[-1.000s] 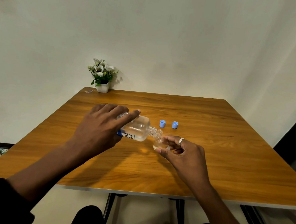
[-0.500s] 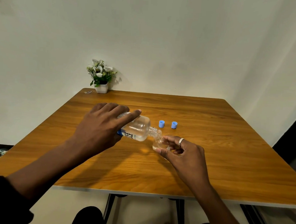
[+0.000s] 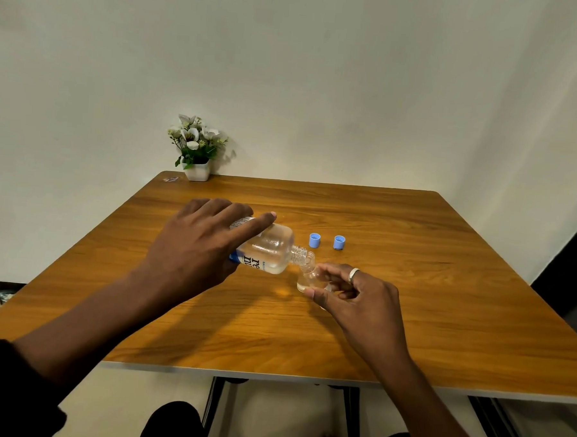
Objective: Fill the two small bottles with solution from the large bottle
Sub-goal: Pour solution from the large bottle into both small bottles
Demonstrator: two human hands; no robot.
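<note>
A: Why does the large bottle (image 3: 268, 252) lie almost on its side?

B: The left hand (image 3: 195, 257) grips its labelled body, forefinger stretched along the top, and tips it to the right. That way the open threaded neck meets the mouth of the small bottle (image 3: 307, 279) and the solution can run across.

A: And the small one?

B: The right hand (image 3: 360, 295) pinches it between thumb and curled fingers near the middle of the bench (image 3: 410, 291). Whether it stands on the wood or hovers just above cannot be told. It leans a little toward the neck, probably to catch the stream. A little clear liquid shows at its bottom, so filling looks barely begun.

A: The lids?

B: A blue cap (image 3: 314, 240) and a second blue cap (image 3: 339, 242) stand just beyond the pour, out of the way yet close for closing up.

A: The other small bottle?

B: Not visible; the right hand may hide it.
</note>
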